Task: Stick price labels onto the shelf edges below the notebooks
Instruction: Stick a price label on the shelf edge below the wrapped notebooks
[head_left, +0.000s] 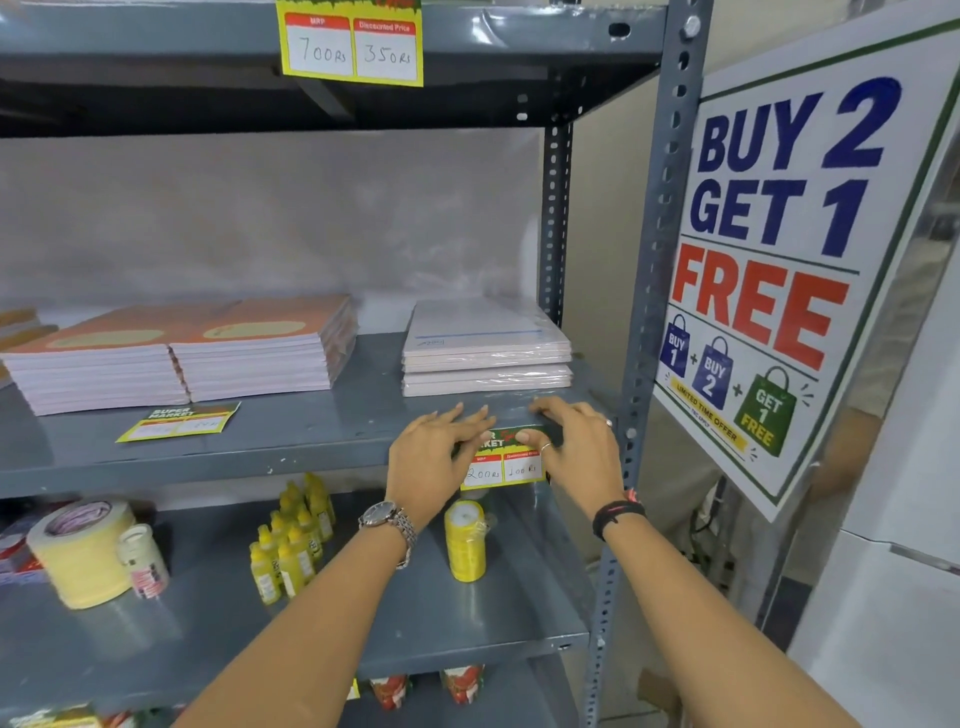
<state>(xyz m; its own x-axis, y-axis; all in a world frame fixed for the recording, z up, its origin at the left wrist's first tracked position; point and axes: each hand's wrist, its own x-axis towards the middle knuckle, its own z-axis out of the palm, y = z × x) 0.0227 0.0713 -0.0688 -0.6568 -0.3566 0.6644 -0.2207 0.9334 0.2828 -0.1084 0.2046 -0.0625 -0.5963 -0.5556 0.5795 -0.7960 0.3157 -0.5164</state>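
Both hands (511, 447) press price label (503, 467) between them.

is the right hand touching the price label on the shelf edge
Touching. The head view shows the right hand with its fingers lying across the top of the price label on the shelf edge, no gap visible; the left hand presses its other end.

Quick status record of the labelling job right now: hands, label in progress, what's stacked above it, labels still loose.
left hand: pressing the label's left part
right hand: pressing its right part
label in progress: on the shelf edge, handwritten 200 Rs and 100 Rs
above it: wrapped white notebooks
loose label: lying flat on the shelf in front of orange notebooks, not stuck
label on upper shelf: 700 Rs, 350 Rs
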